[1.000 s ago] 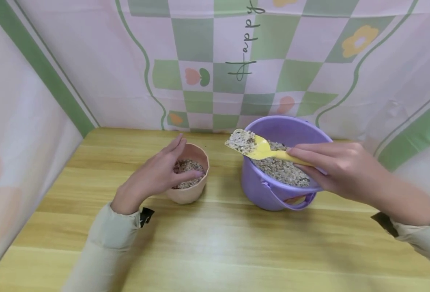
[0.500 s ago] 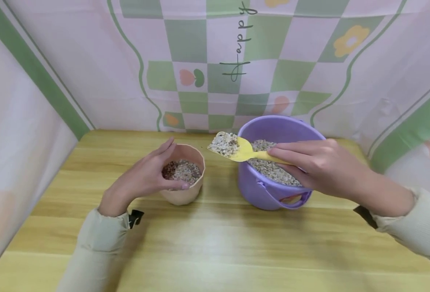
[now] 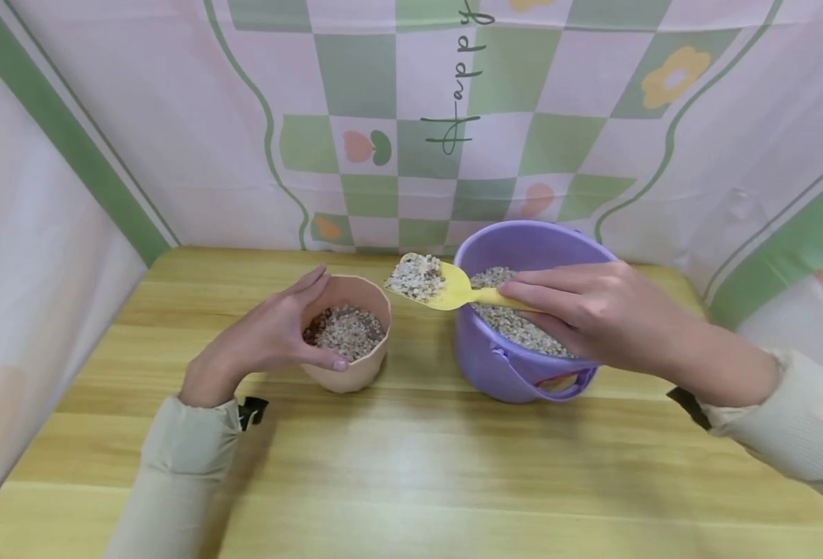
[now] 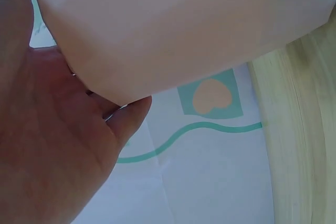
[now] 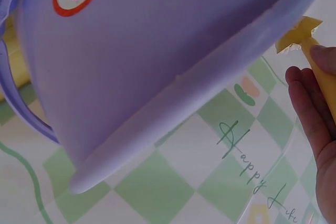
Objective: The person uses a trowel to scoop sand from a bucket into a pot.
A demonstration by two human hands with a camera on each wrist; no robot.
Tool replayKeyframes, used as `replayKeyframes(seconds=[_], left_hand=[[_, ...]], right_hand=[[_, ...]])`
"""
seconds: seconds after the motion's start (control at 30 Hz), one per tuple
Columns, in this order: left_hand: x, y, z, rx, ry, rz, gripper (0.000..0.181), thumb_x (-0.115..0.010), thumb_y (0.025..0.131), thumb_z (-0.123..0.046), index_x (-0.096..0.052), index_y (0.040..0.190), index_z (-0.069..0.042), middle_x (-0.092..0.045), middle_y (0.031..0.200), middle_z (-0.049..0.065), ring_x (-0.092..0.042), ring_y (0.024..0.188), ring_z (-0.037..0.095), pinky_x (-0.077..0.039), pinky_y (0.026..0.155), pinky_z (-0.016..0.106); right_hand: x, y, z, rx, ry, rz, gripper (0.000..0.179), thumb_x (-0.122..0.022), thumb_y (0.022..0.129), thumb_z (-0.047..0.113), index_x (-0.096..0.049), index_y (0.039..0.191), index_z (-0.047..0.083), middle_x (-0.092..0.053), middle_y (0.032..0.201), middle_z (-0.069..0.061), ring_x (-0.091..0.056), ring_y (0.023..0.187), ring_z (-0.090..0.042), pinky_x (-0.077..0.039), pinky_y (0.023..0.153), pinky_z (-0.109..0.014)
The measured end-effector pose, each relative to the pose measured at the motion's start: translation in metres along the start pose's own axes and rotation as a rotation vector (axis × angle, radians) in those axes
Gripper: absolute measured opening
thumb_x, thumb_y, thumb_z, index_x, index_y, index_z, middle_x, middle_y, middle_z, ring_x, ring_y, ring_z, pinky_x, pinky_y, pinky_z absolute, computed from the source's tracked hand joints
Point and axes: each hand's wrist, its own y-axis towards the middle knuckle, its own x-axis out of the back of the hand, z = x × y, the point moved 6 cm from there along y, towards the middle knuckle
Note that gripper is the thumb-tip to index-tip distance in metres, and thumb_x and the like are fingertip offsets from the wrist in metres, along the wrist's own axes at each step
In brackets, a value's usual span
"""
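So the left hand [image 3: 261, 334] is curved round the peach flowerpot [image 3: 348, 378], thumb over the near side of the rim and fingers along the back, with the pot just to that hand's right. The right hand [image 3: 586, 307] is pinching the yellow toy shovel [image 3: 456, 290] by its handle, blade out to the left of the fingertips and heaped with pale grit [image 3: 414, 277]. Under that hand sits the purple bucket [image 3: 483, 371], with more of the gritty mix [image 3: 526, 331] inside.

My worry is spillage. The blade hangs over the gap between bucket and pot, its tip right by the pot's rim, so if the right wrist rolls now I'd expect grit all over the counter [image 3: 411, 473] between the two hands. The heap comes close to the blade's edge too, so a quick jerk could shed some. I can't tell how high the tip is above the rim; too low and it'd knock the pot. And the left hand's hold looks pretty light, so a bump might shift the pot in its fingers.
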Motion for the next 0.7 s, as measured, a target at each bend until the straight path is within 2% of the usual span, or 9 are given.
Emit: replayKeyframes(seconds=[0.2, 0.33, 0.5, 0.7], left_hand=[[0.000, -0.001, 0.003, -0.002, -0.030, 0.025, 0.137, -0.085, 0.062, -0.065, -0.012, 0.159, -0.003, -0.007, 0.166, 0.012, -0.019, 0.148, 0.038, -0.025, 0.118, 0.053], [0.001, 0.000, 0.004, -0.010, -0.039, 0.038, 0.136, -0.087, 0.063, -0.060, -0.011, 0.159, -0.001, -0.005, 0.166, 0.015, -0.015, 0.149, 0.039, -0.021, 0.119, 0.053], [0.001, -0.001, 0.006, 0.012, -0.035, 0.044, 0.139, -0.087, 0.061, -0.064, -0.009, 0.159, -0.003, -0.002, 0.166, 0.012, -0.014, 0.149, 0.039, -0.021, 0.119, 0.054], [0.000, 0.001, 0.007, 0.049, -0.011, 0.049, 0.142, -0.085, 0.059, -0.069, -0.008, 0.159, -0.002, -0.002, 0.167, 0.011, -0.015, 0.149, 0.038, -0.023, 0.118, 0.053]], right_hand=[[-0.004, 0.009, 0.002, 0.027, 0.012, -0.023, 0.040, -0.046, 0.107, 0.029, -0.077, 0.103, 0.004, -0.077, 0.093, -0.009, -0.074, 0.081, -0.024, -0.060, 0.065, -0.042], [-0.008, 0.011, 0.003, 0.032, 0.027, -0.001, 0.039, -0.046, 0.107, 0.029, -0.077, 0.103, 0.004, -0.077, 0.095, -0.009, -0.074, 0.084, -0.024, -0.060, 0.068, -0.041], [-0.010, 0.013, 0.004, 0.056, 0.027, 0.005, 0.037, -0.046, 0.107, 0.026, -0.075, 0.107, 0.003, -0.076, 0.098, -0.009, -0.074, 0.086, -0.025, -0.060, 0.069, -0.042], [-0.014, 0.020, 0.006, 0.085, 0.054, -0.013, 0.034, -0.045, 0.106, 0.021, -0.074, 0.107, 0.003, -0.075, 0.097, -0.006, -0.073, 0.085, -0.022, -0.059, 0.064, -0.041]])
